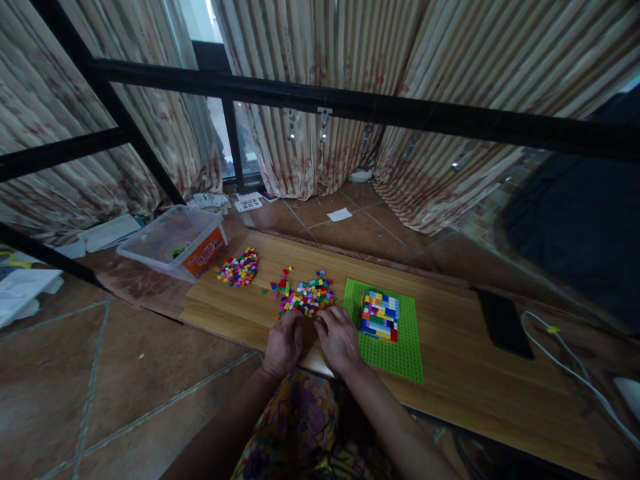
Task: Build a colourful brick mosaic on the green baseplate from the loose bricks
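Note:
My left hand point(285, 343) is at the near edge of a pile of small coloured toy bricks point(313, 293). Its fingers are curled in, and whatever they hold is hidden. Beside it, my right hand point(340, 337) has its fingers pinched together, with a tiny yellow brick point(318, 319) showing at the tips. Just right of that hand lies a green studded baseplate point(407, 347). A blocky build of white, blue, red and yellow bricks point(381, 315) stands on it.
A second brick pile point(240, 268) lies left on the wooden tabletop point(465, 347). Past the table's left end stands a clear plastic box point(170, 243) with an orange label. A black phone point(504, 323) and white cable point(575, 373) are at right. A dark metal rail point(350, 103) crosses ahead.

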Action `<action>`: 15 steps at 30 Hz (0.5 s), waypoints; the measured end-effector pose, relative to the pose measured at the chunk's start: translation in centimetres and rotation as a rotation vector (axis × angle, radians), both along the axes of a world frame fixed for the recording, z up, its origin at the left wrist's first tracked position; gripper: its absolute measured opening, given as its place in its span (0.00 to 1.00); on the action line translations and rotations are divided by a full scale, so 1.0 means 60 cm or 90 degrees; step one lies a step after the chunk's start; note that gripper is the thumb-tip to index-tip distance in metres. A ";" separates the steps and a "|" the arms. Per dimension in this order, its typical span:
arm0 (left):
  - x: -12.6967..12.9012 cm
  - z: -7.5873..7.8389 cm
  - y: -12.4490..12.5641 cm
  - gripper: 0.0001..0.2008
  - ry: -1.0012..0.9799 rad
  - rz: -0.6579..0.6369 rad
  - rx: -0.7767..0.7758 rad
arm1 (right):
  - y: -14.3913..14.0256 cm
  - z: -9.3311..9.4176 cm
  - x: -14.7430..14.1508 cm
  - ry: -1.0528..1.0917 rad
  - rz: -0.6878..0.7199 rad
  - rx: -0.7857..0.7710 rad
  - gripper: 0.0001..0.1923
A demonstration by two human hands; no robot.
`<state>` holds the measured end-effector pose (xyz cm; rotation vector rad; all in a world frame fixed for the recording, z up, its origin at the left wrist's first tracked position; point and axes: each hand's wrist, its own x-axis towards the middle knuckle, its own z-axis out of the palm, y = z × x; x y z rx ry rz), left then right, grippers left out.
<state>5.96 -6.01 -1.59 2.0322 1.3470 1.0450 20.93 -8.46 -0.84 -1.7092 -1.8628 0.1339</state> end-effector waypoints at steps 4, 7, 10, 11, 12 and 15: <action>0.001 -0.002 0.001 0.10 0.005 0.003 0.010 | 0.006 0.003 -0.003 -0.032 -0.008 -0.018 0.06; 0.000 -0.002 0.002 0.10 0.016 0.002 0.015 | 0.005 0.009 -0.008 -0.022 -0.002 -0.015 0.08; -0.001 -0.003 0.003 0.09 0.031 -0.006 0.016 | -0.007 0.023 -0.007 0.067 -0.006 -0.026 0.09; -0.002 -0.003 0.003 0.09 0.034 -0.010 0.016 | -0.014 0.028 -0.003 0.117 -0.007 -0.028 0.09; -0.002 -0.003 0.003 0.09 0.036 -0.014 0.018 | -0.021 0.031 0.003 0.173 -0.013 -0.025 0.09; -0.003 -0.003 0.005 0.08 0.039 -0.025 0.022 | -0.048 0.036 0.036 0.325 -0.069 -0.007 0.08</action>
